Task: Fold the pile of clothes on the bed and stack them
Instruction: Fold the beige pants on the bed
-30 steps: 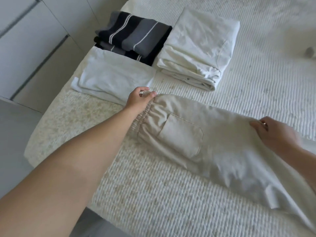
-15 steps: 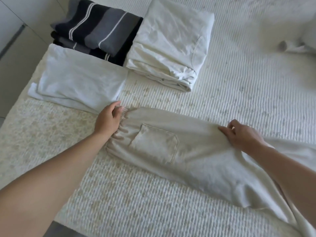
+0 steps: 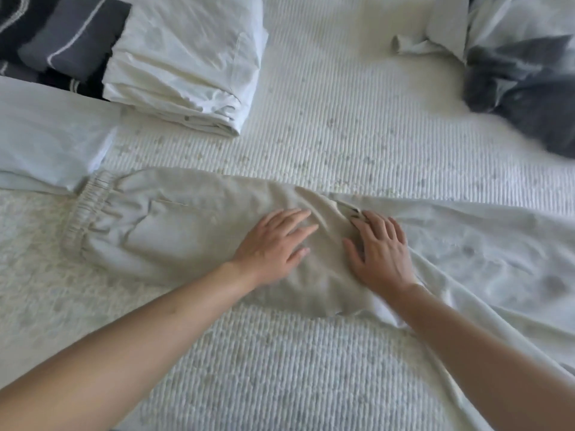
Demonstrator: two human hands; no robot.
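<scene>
Your bed (image 3: 326, 98) carries the beige trousers (image 3: 193, 231) across its middle, their legs running out of frame at the right, beside folded clothes cut off at upper left: pale top (image 3: 46, 135), cream shirt (image 3: 186, 57), striped garment (image 3: 59, 35). An unfolded blurred pile (image 3: 522, 76) lies upper right. Your left hand (image 3: 273, 244) and right hand (image 3: 379, 250) press flat, fingers spread, on the trousers.

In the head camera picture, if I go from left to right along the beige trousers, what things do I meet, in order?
Elastic waistband → back pocket → left hand, flat on the cloth → right hand, also flat → trouser legs, which run off toward the right edge.
</scene>
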